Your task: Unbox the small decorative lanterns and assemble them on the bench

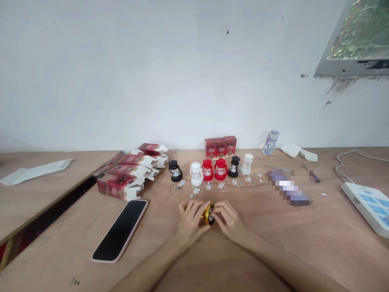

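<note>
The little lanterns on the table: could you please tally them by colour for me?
Black lanterns: 2
White lanterns: 2
Red lanterns: 2
Gold lantern, held by left hand and right hand: 1
Total: 7

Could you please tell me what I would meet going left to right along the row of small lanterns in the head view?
Black lantern, white lantern, red lantern, second red lantern, second black lantern, second white lantern. The gold lantern, held by left hand and right hand, lies nearer, outside the row.
</note>
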Demonstrator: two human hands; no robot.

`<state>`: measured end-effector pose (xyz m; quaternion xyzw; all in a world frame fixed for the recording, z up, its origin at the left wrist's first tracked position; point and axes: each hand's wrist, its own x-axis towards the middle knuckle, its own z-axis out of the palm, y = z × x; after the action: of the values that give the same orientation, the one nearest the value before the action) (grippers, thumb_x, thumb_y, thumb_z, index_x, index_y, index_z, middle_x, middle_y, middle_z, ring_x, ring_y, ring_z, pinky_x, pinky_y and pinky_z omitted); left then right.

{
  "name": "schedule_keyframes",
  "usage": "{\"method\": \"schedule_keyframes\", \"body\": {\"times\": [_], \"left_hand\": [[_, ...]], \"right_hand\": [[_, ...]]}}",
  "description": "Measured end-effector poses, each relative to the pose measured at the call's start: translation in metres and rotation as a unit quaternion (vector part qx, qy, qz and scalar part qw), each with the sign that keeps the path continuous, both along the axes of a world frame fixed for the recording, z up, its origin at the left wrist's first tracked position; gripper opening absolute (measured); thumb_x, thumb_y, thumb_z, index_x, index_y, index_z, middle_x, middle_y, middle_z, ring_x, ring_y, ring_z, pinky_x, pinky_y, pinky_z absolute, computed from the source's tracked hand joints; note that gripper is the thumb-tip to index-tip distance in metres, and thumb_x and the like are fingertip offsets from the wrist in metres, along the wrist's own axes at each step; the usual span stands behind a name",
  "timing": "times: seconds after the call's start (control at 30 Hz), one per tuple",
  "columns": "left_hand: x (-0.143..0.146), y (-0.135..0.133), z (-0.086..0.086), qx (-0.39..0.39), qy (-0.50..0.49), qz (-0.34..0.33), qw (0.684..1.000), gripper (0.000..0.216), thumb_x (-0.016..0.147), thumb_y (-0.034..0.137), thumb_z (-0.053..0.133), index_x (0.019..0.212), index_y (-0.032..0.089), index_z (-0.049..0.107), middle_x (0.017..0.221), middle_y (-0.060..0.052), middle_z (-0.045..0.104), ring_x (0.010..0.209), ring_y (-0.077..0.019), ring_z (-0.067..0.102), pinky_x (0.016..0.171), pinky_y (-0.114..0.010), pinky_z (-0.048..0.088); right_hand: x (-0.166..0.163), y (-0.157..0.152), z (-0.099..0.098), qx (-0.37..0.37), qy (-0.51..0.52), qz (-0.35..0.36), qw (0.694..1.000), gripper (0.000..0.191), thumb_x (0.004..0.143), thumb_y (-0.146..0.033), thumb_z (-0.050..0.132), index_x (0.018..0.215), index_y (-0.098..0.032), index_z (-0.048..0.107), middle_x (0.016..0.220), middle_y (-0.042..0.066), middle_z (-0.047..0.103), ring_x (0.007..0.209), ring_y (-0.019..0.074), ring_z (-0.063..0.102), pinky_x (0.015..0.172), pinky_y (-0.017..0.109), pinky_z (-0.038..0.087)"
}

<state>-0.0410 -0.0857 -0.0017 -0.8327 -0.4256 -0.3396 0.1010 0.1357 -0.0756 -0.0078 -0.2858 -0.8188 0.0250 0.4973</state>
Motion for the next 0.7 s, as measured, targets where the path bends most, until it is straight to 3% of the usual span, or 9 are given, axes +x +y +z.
{"method": "schedule_keyframes", "body": {"times": [0.27,0.7], "left_hand": [[0.0017,-0.0049,0.0051,-0.008,-0.031,-0.03,0.999,0.038,0.08,0.031,0.057,0.115,0.017,0.054,0.097,-0.007,0.064,0.09,-0.0193,0.056,0.082,-0.035,0.028],[0.0081,-0.009,0.0057,0.003,-0.039,0.02,0.999,0.039,0.077,0.032,0.061,0.113,0.019,0.056,0.094,-0.006,0.065,0.086,-0.0196,0.056,0.078,-0.034,0.028]], "right_hand": [[0.003,-0.0019,0.0014,-0.011,-0.026,0.015,0.999,0.009,0.088,-0.014,0.043,0.091,-0.018,0.05,0.085,0.007,0.057,0.078,0.0159,0.057,0.067,0.027,0.052],[0.0051,0.0008,0.0041,-0.001,0.009,0.013,1.0,0.008,0.086,-0.014,0.051,0.083,-0.019,0.055,0.079,0.005,0.061,0.075,0.0159,0.057,0.067,0.028,0.049]]}}
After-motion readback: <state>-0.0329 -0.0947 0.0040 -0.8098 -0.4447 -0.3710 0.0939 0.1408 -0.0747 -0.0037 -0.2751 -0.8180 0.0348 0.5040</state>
